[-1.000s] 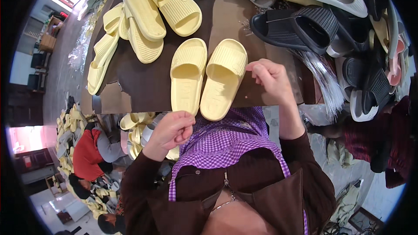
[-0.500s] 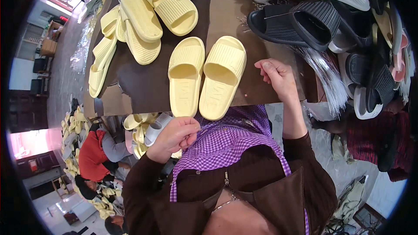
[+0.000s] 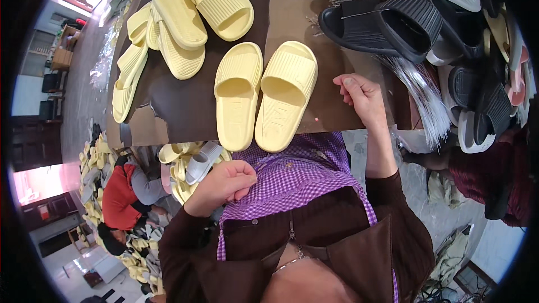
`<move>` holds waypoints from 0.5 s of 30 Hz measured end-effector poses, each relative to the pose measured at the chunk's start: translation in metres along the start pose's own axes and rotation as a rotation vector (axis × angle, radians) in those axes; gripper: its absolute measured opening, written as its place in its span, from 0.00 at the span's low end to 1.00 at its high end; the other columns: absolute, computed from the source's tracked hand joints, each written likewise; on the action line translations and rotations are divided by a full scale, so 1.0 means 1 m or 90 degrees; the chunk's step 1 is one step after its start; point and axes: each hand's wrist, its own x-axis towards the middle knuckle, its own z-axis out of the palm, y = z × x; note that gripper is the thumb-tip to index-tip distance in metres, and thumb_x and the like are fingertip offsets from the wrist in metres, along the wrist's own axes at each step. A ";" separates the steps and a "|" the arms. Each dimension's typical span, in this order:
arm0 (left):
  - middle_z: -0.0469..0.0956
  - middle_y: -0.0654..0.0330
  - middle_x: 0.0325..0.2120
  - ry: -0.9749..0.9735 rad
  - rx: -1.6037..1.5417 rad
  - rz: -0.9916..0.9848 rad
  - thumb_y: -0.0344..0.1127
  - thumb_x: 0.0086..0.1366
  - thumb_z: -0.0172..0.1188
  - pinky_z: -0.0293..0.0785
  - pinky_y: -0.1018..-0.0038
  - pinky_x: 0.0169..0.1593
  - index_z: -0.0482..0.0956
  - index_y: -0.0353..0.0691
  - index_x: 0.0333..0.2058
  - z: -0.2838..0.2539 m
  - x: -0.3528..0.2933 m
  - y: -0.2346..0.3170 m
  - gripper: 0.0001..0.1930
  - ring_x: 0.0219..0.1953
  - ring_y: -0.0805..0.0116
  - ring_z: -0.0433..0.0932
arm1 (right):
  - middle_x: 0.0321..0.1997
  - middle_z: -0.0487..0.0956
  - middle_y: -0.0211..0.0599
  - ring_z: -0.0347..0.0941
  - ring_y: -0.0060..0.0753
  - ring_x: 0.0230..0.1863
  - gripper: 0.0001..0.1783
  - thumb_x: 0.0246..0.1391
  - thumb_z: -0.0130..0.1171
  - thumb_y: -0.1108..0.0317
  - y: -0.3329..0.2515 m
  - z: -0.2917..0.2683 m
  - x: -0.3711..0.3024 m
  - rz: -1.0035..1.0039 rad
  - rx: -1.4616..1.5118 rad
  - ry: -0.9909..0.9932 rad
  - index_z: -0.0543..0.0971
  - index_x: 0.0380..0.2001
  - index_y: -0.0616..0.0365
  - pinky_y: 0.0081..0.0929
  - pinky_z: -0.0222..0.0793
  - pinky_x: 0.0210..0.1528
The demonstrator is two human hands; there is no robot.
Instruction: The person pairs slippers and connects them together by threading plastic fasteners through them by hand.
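Observation:
Two pale yellow slide slippers lie side by side at the table's near edge, soles down: the left slipper (image 3: 236, 118) and the right slipper (image 3: 281, 115). Below the left slipper's heel, in front of the purple checked apron, is my left hand (image 3: 227, 184), its fingers curled together. Whatever it may pinch is too small to make out. My right hand (image 3: 362, 100) is over the table, right of the pair and apart from it. Its thumb presses against the bent fingers, and anything between them is hidden. Neither hand touches a slipper.
More yellow slippers (image 3: 179, 19) are heaped at the table's left. Black slippers (image 3: 382, 28) lie at the right, above a bundle of clear threads (image 3: 421, 98). A mixed slipper pile (image 3: 483, 104) rises along the right. A person in a red vest (image 3: 120, 196) bends among floor piles at left.
My left hand has dropped a little toward me, away from the left slipper's heel. My right hand stays nearly where it was. The slippers keep their places on the table.

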 end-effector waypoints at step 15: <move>0.67 0.67 0.13 0.041 -0.114 0.032 0.28 0.61 0.52 0.51 0.87 0.15 0.72 0.33 0.30 -0.003 0.005 -0.018 0.04 0.12 0.84 0.60 | 0.24 0.73 0.22 0.65 0.12 0.24 0.13 0.59 0.49 0.64 -0.003 0.003 0.001 -0.011 -0.012 0.001 0.80 0.34 0.61 0.11 0.62 0.26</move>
